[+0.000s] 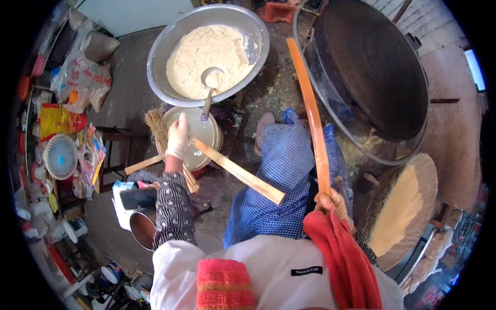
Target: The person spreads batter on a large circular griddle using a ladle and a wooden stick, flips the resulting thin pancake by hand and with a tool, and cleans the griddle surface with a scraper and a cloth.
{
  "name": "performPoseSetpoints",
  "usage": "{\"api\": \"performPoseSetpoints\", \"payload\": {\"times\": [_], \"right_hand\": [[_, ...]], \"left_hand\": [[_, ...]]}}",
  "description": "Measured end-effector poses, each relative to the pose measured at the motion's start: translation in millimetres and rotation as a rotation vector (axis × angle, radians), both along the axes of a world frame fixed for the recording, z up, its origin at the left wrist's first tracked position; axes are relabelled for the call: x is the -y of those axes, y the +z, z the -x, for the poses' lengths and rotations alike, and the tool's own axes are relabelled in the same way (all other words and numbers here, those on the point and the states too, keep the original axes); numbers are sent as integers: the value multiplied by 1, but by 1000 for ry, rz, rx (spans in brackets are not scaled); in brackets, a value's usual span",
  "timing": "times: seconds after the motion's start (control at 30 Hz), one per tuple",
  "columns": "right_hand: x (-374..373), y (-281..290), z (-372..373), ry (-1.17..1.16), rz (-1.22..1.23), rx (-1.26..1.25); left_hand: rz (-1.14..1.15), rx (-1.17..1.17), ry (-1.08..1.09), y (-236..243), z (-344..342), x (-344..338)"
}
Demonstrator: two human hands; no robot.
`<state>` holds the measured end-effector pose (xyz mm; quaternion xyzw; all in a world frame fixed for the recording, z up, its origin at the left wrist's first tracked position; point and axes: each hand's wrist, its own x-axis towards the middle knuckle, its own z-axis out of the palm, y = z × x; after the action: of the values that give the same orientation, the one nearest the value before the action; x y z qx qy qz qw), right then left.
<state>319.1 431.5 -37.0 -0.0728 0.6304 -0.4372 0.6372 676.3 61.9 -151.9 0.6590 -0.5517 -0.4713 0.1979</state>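
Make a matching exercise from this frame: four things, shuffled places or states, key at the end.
Things
1. Ladle
2. Long orange strip
3. Griddle
4. Thin pale sheet

Places and states
A. Gripped at its lower end by the right hand
B. Lying on a round surface at the lower right of the picture
C. Scoop in the pale mixture, handle reaching over the rim of the metal basin
D. Round and black, at the upper right of the picture

Pairs: 1-C, 2-A, 3-D, 4-B
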Motion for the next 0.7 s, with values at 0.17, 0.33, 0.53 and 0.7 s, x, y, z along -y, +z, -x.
{"api": "performPoseSetpoints", "payload": {"times": [0.17,0.33,0.53,0.7], "right_hand": [[2,-17,-2,-185,-70,236],[-18,-53,5,-196,-21,-44],[-18,-62,13,-173,-153,-115],[-19,-48,11,-167,-143,-119]], "left_hand": [[-655,-761,273,-7,98,53],[-717,-792,242,30,115,25],[-208,-198,-258,4,163,108],[417,779,-394,-77,149,244]]}}
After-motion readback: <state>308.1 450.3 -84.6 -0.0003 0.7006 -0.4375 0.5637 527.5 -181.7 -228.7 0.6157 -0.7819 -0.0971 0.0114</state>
